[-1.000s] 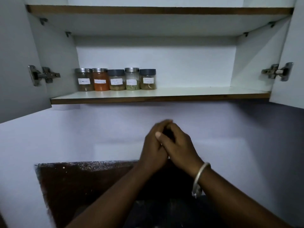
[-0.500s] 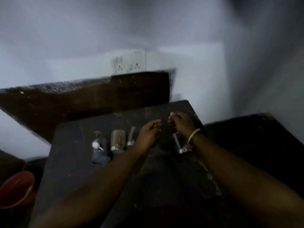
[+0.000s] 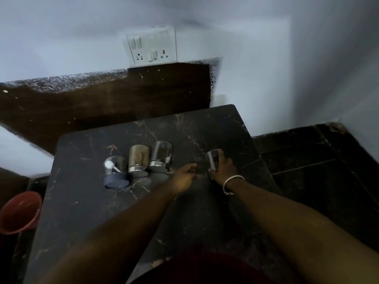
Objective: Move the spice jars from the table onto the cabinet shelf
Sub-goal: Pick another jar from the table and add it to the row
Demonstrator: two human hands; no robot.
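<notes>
R hand (image 3: pixel 222 168) is wrapped round a small clear glass spice jar (image 3: pixel 213 160) standing upright on the dark marble-look bench (image 3: pixel 82 201), just right of the others. L hand (image 3: pixel 184 175) is loose, fingers apart, holding nothing, w/ the row of three glass jars (image 3: pixel 139 160) just to its left, so L is nearer them. Count: 4 jars on the bench, all axes vertical. Cabinet shelf not in view.

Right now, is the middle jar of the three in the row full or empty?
Mostly full: the middle jar shows brownish contents along nearly its whole glass body, while the jar to its right looks clear.
</notes>
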